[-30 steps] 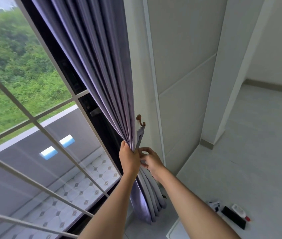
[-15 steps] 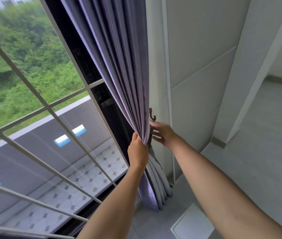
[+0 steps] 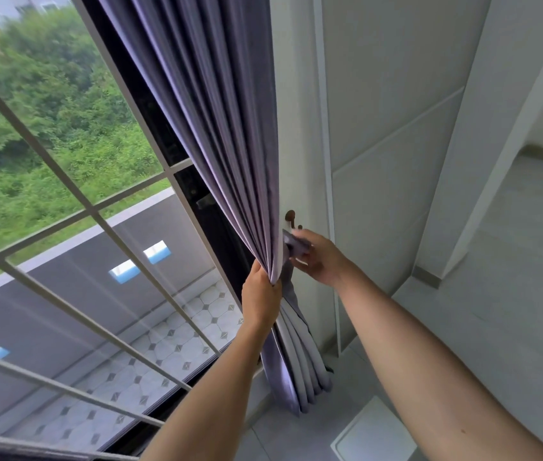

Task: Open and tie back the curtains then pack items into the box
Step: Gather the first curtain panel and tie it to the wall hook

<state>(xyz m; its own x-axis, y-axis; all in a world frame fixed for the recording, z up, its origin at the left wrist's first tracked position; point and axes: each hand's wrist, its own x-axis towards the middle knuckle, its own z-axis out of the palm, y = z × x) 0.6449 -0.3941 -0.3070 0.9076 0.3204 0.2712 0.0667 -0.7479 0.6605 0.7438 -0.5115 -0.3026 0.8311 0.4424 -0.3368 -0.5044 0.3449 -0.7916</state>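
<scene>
Right of the window (image 3: 64,201), the grey curtain (image 3: 230,128) hangs gathered against the wall (image 3: 396,111), folds running top to floor. Left hand (image 3: 260,297) grips the bunched folds. Right hand (image 3: 320,257) pinches the tie-back strap (image 3: 295,244) just below the brown hook (image 3: 291,217).

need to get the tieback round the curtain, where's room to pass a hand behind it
Free: the wall strip between curtain and panel seam, above the hook. Crowded: just below the hook, where the right hand holds the tieback and the left hand bunches the folds.
</scene>
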